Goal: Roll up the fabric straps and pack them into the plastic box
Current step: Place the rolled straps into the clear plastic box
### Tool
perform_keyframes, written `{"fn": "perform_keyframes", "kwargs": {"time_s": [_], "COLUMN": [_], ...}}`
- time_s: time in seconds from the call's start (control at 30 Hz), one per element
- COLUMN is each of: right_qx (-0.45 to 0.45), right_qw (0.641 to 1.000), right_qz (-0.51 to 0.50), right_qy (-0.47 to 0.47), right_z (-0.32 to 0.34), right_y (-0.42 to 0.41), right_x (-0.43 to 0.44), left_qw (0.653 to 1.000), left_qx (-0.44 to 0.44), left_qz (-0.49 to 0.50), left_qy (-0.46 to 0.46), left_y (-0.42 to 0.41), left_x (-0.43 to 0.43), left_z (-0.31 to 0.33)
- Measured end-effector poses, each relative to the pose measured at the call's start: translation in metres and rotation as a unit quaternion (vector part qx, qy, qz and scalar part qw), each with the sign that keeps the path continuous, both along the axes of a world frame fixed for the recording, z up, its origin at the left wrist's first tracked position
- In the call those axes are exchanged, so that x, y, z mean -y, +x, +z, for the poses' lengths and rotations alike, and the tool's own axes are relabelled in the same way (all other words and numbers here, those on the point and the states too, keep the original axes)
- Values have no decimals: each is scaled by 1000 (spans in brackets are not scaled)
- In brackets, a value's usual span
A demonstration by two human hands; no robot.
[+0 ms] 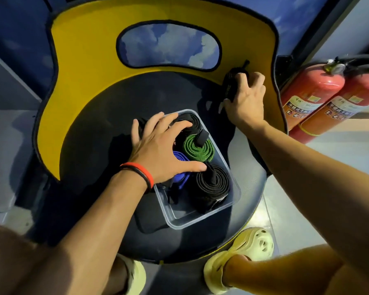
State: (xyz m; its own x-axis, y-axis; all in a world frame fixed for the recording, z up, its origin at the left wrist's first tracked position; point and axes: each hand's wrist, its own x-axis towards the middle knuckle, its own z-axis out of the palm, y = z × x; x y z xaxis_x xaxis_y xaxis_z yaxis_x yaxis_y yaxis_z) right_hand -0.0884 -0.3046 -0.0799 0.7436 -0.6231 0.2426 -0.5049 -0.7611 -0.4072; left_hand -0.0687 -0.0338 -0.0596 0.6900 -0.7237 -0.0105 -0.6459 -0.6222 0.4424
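A clear plastic box (200, 218) stands on a dark round seat (94, 128). Inside it lie a rolled green strap (197, 151), a rolled black strap (213, 182), a blue strap (180, 177) and another black roll (190, 122) at the far end. My left hand (158, 150) is spread over the box with fingers resting on the far black roll and thumb by the near black roll. My right hand (246, 101) grips a loose black strap (230, 86) lying at the seat's back right, against the yellow backrest.
The yellow backrest (90, 71) curves round the seat's far side. Two red fire extinguishers (320, 96) lean at the right. A black flat object (149, 222) lies partly under the box's near edge. My feet in pale clogs (243, 252) stand below the seat.
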Motion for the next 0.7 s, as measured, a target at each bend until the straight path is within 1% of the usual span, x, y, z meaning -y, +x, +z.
{"fn": "perform_keyframes", "kwargs": {"time_s": [0.07,0.2,0.27,0.3,0.4,0.5,0.6,0.7], "right_qx": [20,14,37,59,156,244,293,307], "right_qw": [999,994,989,988,983,966,946,933], "right_qz": [17,65,84,92,86,76,93,104], "right_qy": [-19,-90,-115,-111,-50,31,100,157], "right_z": [-4,-8,-8,-7,6,32,59,80], "right_y": [3,5,0,-3,-18,-39,-70,-101], "right_x": [0,0,-4,-8,-26,-48,-75,-101], "left_qw": [1000,1000,1000,1000,999,999,998,995], "left_qx": [1,3,3,2,6,5,1,5], "left_qz": [0,1,2,3,6,15,32,69], "left_qy": [4,14,16,18,31,42,48,67], "left_y": [0,0,0,0,0,-2,-5,-11], "left_x": [1,2,2,2,2,2,3,0], "left_z": [0,0,1,1,3,3,5,7]}}
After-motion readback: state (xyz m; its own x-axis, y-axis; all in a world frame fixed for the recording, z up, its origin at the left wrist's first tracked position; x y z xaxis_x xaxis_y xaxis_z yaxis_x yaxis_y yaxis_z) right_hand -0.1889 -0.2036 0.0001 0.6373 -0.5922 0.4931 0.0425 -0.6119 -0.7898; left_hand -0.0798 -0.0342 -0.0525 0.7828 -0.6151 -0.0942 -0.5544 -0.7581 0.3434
